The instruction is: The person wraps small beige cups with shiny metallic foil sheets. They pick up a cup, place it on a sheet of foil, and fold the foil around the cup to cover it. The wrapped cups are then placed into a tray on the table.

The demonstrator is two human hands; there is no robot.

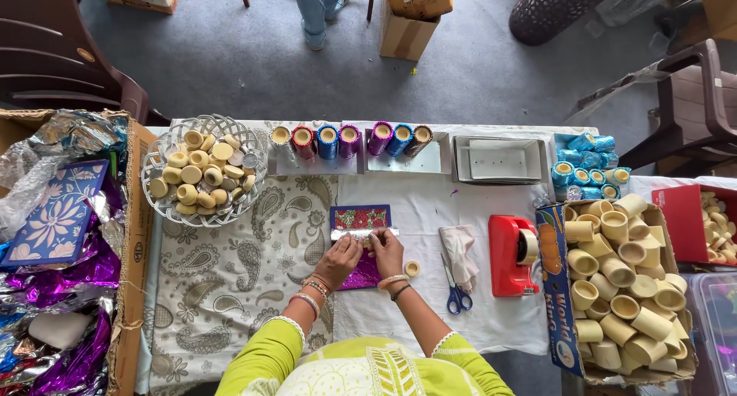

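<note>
Both hands (367, 252) pinch one small roll | glittery wrapping sheet (359, 221) lies under them, touching

grey floor (230, 58), brown chairs (54, 51), cloth-covered table (223, 288)

Both forearms reach forward from the body and come together in front of the chest, with the elbows bent and the sleeves ending near the elbows. The left hand (338, 256) and the right hand (386, 250) are very close, almost touching, palms turned down. The fingers (355, 241) of both hands are curled and pinched together at the tips, and both wrists wear bangles.
</note>
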